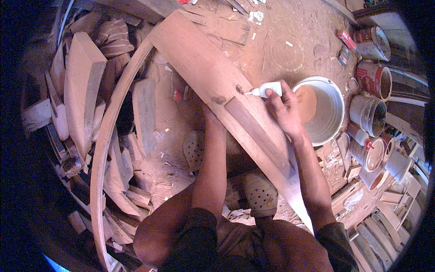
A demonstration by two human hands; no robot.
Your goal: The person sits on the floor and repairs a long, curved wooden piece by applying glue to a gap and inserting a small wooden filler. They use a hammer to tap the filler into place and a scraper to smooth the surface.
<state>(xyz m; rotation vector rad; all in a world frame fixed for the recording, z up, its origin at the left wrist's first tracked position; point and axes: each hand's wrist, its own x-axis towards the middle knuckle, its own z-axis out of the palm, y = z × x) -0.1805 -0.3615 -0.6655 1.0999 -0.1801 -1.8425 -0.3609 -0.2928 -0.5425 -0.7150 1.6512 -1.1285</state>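
Observation:
A small white squeeze bottle [273, 87] is pinched in my right hand [288, 111], tipped sideways. Its thin nozzle points left, at or just over a dark knot in a curved wooden board [195, 59]. This wide board slants across my lap from the upper left to the lower right. Along its middle runs a darker inlaid strip [258, 136], with a second knot [218, 99] beside the strip's upper end. My left hand [211, 116] is at the board's left edge, its fingers hidden beneath the wood. A long, thin curved wooden rim [105, 131] meets the board's upper end.
Wood offcuts [84, 86] pile up on the left. A metal bucket [328, 109] with light-brown contents stands right of my right hand. Several paint cans and tubs [368, 109] line the right side. Shavings and scraps litter the dirt floor [290, 50]; slats [380, 235] lie lower right.

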